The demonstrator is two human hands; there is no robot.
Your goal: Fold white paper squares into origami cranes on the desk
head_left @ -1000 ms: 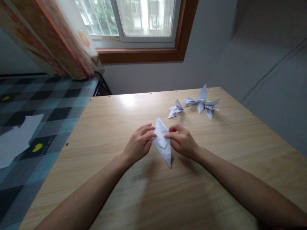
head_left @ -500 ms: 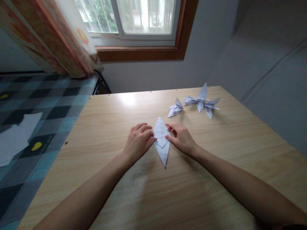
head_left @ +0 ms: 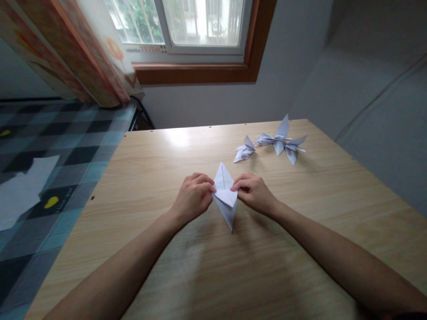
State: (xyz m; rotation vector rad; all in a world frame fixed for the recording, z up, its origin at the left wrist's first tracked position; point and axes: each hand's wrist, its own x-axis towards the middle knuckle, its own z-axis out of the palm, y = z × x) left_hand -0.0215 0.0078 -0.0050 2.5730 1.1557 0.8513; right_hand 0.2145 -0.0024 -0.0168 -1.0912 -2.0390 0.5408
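A white folded paper [head_left: 226,201], a long diamond shape with points far and near, lies on the wooden table [head_left: 160,151] in front of me. My left hand [head_left: 193,198] pinches its left corner with curled fingers. My right hand [head_left: 252,193] pinches its right corner the same way. A small triangular flap sits raised across the middle between my fingertips.
Two finished white paper cranes lie further back on the right, a small crane [head_left: 244,151] and a larger crane [head_left: 281,141]. A bed with a checked cover [head_left: 63,151] and white sheets [head_left: 23,189] borders the table's left. A window and curtain stand behind; a grey wall runs along the right.
Both hands went from pressing the paper flat to pinching its side corners, and the middle flap has lifted slightly off the table.
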